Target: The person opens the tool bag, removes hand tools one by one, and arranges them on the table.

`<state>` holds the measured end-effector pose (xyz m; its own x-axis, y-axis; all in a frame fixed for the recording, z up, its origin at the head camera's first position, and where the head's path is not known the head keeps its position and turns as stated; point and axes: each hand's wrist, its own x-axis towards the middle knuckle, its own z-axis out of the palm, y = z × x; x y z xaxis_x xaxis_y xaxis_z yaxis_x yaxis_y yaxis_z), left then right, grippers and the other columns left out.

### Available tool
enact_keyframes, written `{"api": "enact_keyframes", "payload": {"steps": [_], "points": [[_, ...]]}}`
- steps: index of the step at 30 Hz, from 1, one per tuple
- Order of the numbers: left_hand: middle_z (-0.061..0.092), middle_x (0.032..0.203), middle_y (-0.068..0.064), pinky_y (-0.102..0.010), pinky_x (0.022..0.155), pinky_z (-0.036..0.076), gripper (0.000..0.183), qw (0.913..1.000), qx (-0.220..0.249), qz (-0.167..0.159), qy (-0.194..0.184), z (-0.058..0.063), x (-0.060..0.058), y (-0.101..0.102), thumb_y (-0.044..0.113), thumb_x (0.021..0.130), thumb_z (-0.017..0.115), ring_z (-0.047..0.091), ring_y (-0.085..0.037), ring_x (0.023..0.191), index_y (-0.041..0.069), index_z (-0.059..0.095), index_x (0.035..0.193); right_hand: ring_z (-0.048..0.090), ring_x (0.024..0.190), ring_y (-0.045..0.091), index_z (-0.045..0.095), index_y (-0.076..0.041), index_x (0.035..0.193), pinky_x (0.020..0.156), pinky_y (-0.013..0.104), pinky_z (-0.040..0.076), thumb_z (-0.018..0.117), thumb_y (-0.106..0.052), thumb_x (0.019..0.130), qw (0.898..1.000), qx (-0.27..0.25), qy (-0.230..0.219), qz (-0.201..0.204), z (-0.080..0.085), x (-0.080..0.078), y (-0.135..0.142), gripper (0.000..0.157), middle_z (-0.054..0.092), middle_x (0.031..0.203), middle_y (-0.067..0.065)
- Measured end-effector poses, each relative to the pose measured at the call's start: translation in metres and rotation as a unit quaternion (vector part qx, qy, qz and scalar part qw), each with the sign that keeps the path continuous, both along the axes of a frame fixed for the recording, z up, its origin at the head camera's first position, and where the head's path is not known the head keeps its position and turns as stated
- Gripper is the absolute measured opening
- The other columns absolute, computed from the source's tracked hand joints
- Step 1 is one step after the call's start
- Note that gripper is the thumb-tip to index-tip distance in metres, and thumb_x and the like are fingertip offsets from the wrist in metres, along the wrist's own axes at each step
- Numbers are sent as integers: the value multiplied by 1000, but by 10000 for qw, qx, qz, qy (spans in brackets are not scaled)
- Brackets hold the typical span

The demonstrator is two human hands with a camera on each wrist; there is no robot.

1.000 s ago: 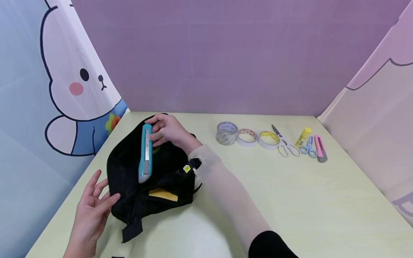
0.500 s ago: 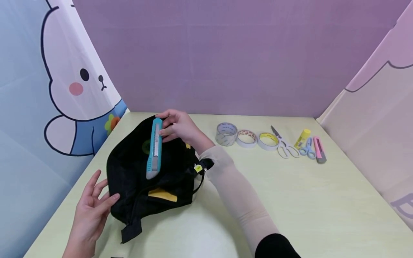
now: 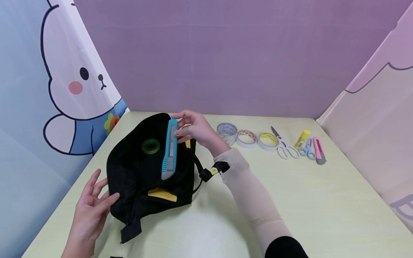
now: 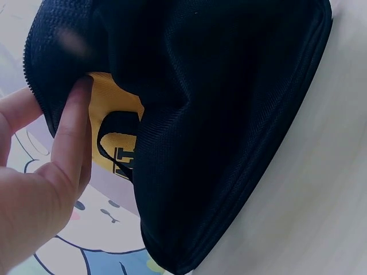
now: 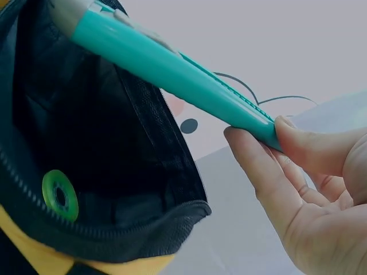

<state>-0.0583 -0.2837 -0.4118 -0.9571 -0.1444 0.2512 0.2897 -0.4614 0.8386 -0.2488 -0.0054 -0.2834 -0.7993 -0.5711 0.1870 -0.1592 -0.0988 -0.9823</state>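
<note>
A black zip bag point(image 3: 129, 168) with yellow patches stands with its mouth open on the left of the table. My left hand point(image 3: 91, 211) pinches its left edge, thumb on one side and fingers on the other; the left wrist view shows the fingers point(image 4: 71, 137) at the zipped rim. Above the right part of the opening, my right hand point(image 3: 198, 130) holds a teal utility knife point(image 3: 170, 150) by one end between thumb and fingers, its grey end pointing down. Inside the bag lies a small green tape roll point(image 5: 59, 196).
Right of the bag, a row holds several tape rolls point(image 3: 246, 138), white-handled scissors point(image 3: 285, 143), a yellow glue stick point(image 3: 302, 139), small blue scissors point(image 3: 308, 149) and a pink utility knife point(image 3: 319, 150). A strap with a buckle point(image 3: 206, 174) hangs from the bag's right side.
My right hand has moved to the right with the teal knife, from over the bag's middle toward its right rim, uncovering the green roll. The left hand has stayed in place.
</note>
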Motion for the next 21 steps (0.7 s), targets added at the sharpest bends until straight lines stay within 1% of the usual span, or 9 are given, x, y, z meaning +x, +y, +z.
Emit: {"api": "enact_keyframes", "payload": {"steps": [7, 10, 13, 17, 21], "points": [[59, 127, -1, -21, 76, 56, 88, 10000, -21, 18, -22, 0, -1, -1, -24, 90, 52, 69, -15, 100, 16, 15, 160, 64, 69, 19, 52, 12, 131, 70, 47, 60, 60, 20, 87, 9999, -142, 44, -74, -2, 3, 14, 46, 57, 84, 9], [59, 127, -1, -20, 76, 56, 88, 10000, -25, 25, -33, 0, -1, -1, -24, 90, 52, 69, -15, 100, 16, 15, 160, 64, 68, 18, 52, 13, 131, 70, 47, 61, 60, 20, 86, 9999, -93, 61, -118, -4, 4, 20, 45, 57, 84, 8], [59, 127, -1, -21, 77, 57, 89, 10000, -38, 11, -20, 0, -2, -2, -24, 90, 54, 69, -15, 100, 16, 14, 160, 64, 68, 18, 54, 11, 129, 69, 46, 61, 60, 19, 87, 9997, 26, 104, -201, -6, 5, 27, 44, 57, 85, 9], [59, 127, -2, -21, 77, 57, 88, 10000, -7, -10, 35, -1, -2, 0, -25, 90, 51, 70, -16, 99, 15, 15, 159, 65, 68, 18, 56, 9, 128, 69, 48, 60, 60, 18, 86, 9995, 74, 137, -287, -12, 6, 39, 43, 57, 85, 9], [59, 127, -2, -20, 74, 56, 87, 10000, 54, -33, 53, -1, -2, 0, -27, 91, 47, 70, -16, 98, 16, 15, 159, 65, 69, 19, 56, 10, 126, 69, 50, 60, 59, 19, 85, 9994, 5, 150, -312, -22, 5, 51, 42, 57, 84, 8]]}}
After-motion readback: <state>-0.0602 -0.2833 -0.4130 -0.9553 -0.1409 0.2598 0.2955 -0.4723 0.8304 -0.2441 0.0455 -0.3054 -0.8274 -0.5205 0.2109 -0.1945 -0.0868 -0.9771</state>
